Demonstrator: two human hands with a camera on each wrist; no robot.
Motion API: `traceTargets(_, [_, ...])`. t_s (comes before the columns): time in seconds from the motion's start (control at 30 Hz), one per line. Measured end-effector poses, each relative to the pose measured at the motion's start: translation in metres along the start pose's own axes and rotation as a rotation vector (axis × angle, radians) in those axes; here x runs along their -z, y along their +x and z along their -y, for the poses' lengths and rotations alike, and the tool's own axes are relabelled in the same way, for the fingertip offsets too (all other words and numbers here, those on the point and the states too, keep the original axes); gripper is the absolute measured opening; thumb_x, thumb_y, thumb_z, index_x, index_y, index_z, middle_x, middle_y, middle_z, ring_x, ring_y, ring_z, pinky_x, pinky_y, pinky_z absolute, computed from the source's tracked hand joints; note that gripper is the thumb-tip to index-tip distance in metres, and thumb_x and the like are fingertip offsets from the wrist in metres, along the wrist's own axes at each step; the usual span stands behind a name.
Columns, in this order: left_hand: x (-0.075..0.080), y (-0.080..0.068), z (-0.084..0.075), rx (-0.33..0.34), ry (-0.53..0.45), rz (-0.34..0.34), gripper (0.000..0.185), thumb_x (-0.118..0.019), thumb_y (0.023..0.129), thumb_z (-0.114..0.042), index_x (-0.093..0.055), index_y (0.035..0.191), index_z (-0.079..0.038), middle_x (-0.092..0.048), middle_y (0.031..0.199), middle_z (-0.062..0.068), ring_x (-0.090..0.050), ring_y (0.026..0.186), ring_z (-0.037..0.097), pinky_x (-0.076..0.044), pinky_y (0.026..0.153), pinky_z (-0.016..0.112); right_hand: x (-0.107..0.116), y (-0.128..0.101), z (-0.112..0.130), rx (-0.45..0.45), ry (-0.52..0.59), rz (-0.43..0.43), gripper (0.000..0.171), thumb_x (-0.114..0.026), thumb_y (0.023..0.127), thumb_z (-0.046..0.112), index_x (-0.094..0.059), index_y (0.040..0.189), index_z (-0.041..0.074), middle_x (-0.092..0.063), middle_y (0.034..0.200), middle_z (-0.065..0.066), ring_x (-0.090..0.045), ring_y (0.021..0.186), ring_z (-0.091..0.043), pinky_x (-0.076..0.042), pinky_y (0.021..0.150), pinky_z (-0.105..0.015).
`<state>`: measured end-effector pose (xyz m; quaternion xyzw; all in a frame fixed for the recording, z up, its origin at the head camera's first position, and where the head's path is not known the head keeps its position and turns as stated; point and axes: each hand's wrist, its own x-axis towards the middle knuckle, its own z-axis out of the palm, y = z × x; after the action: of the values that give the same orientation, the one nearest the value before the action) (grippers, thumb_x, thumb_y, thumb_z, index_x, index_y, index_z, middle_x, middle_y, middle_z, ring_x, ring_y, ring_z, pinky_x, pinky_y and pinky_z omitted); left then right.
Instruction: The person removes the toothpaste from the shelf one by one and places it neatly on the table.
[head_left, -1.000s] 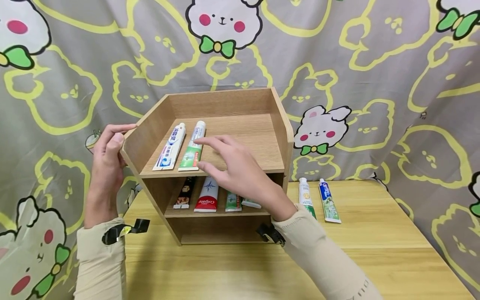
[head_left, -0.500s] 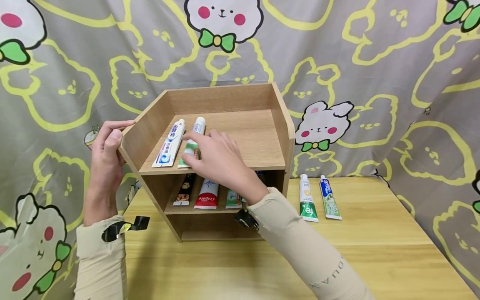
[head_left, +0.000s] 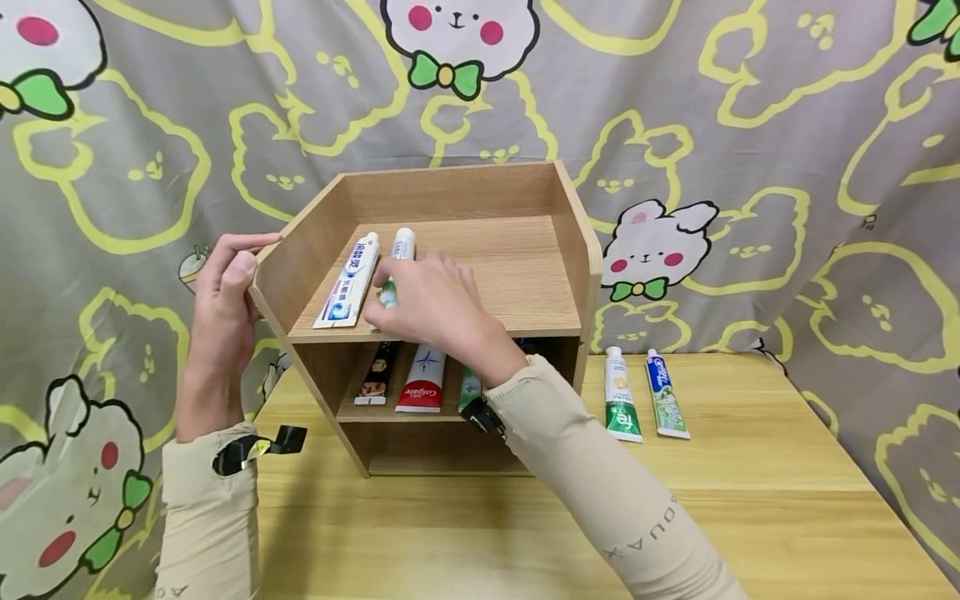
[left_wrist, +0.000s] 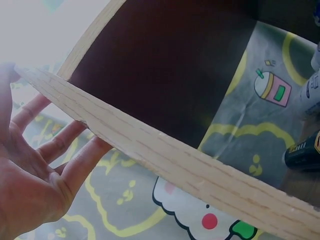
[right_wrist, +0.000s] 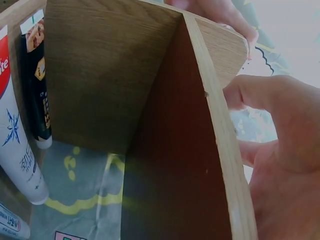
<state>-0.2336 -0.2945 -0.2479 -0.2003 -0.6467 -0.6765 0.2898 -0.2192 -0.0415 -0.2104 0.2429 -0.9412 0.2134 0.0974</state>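
My right hand (head_left: 438, 304) is over the top level of a wooden shelf unit (head_left: 517, 250). Its thumb and index finger curl round a white-and-green toothpaste tube (head_left: 403, 243), whose lower part the hand mostly hides. Just left of it lies a white-and-blue toothpaste tube (head_left: 348, 282). In the right wrist view the shelf board hides the held tube from the right hand (right_wrist: 292, 130). My left hand (head_left: 223, 312) steadies the unit's left side panel from outside, index finger along its upper edge. Rather straight fingers of the left hand (left_wrist: 45, 175) reach behind the panel in the left wrist view.
The middle level holds a black tube (head_left: 377, 375), a red-and-white Colgate tube (head_left: 422, 379) and a green one (head_left: 469, 387). Two more tubes, one white-and-green (head_left: 621, 396) and one blue-and-green (head_left: 667, 396), lie on the wooden table (head_left: 765, 467) at right. A patterned curtain (head_left: 660, 133) hangs behind.
My right hand has moved left and closed thumb and index finger on the white-and-green tube, covering more of it. The left hand stays at the side panel. The head view has shifted slightly.
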Motion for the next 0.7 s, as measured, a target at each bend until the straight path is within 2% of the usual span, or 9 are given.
traceTargets(0.17, [-0.001, 0.001, 0.000, -0.012, -0.013, 0.003, 0.033, -0.053, 0.097, -0.018, -0.071, 0.119, -0.001, -0.062, 0.103, 0.018, -0.054, 0.069, 0.022, -0.033, 0.043, 0.024, 0.002, 0.003, -0.004, 0.019, 0.027, 0.004, 0.030, -0.065, 0.090, 0.037, -0.069, 0.118, 0.028, -0.063, 0.088, 0.007, -0.057, 0.083, -0.016, -0.041, 0.078, -0.038])
traceTargets(0.27, [-0.001, 0.001, 0.001, -0.012, -0.026, 0.011, 0.033, -0.053, 0.097, -0.017, -0.071, 0.119, -0.001, -0.063, 0.102, 0.017, -0.053, 0.066, 0.020, -0.032, 0.042, 0.024, 0.003, 0.003, -0.008, 0.008, 0.076, 0.006, 0.030, -0.066, 0.089, 0.036, -0.072, 0.118, 0.028, -0.065, 0.091, 0.009, -0.055, 0.079, -0.014, -0.041, 0.075, -0.034])
traceTargets(0.47, [-0.001, 0.001, 0.002, -0.011, -0.031, 0.018, 0.032, -0.052, 0.097, -0.016, -0.071, 0.119, -0.002, -0.063, 0.095, 0.014, -0.048, 0.059, 0.015, -0.026, 0.040, 0.025, 0.010, -0.003, -0.016, -0.053, 0.271, 0.044, 0.037, -0.063, 0.091, 0.029, -0.075, 0.125, 0.024, -0.066, 0.103, 0.003, -0.041, 0.059, -0.014, -0.032, 0.053, -0.028])
traceTargets(0.57, [-0.001, 0.000, 0.001, -0.003, -0.015, 0.015, 0.032, -0.051, 0.097, -0.017, -0.071, 0.119, -0.003, -0.061, 0.095, 0.014, -0.046, 0.058, 0.015, -0.024, 0.040, 0.025, 0.014, -0.009, -0.020, -0.075, 0.371, 0.058, 0.039, -0.060, 0.092, 0.026, -0.074, 0.128, 0.022, -0.059, 0.084, 0.005, -0.036, 0.055, -0.011, -0.029, 0.051, -0.026])
traceTargets(0.67, [-0.001, -0.001, 0.000, 0.002, 0.005, 0.009, 0.033, -0.051, 0.097, -0.018, -0.071, 0.120, -0.004, -0.061, 0.098, 0.015, -0.047, 0.060, 0.016, -0.026, 0.041, 0.025, 0.017, -0.015, -0.024, -0.090, 0.479, 0.072, 0.043, -0.059, 0.090, 0.020, -0.073, 0.130, 0.020, -0.060, 0.087, 0.002, -0.033, 0.053, -0.011, -0.029, 0.051, -0.026])
traceTargets(0.7, [-0.001, -0.001, -0.001, 0.003, 0.003, 0.006, 0.033, -0.051, 0.097, -0.018, -0.071, 0.120, -0.004, -0.061, 0.097, 0.015, -0.046, 0.060, 0.016, -0.025, 0.041, 0.025, 0.018, -0.017, -0.025, -0.094, 0.507, 0.077, 0.044, -0.059, 0.090, 0.019, -0.072, 0.131, 0.020, -0.062, 0.091, 0.001, -0.036, 0.054, -0.011, -0.030, 0.051, -0.026])
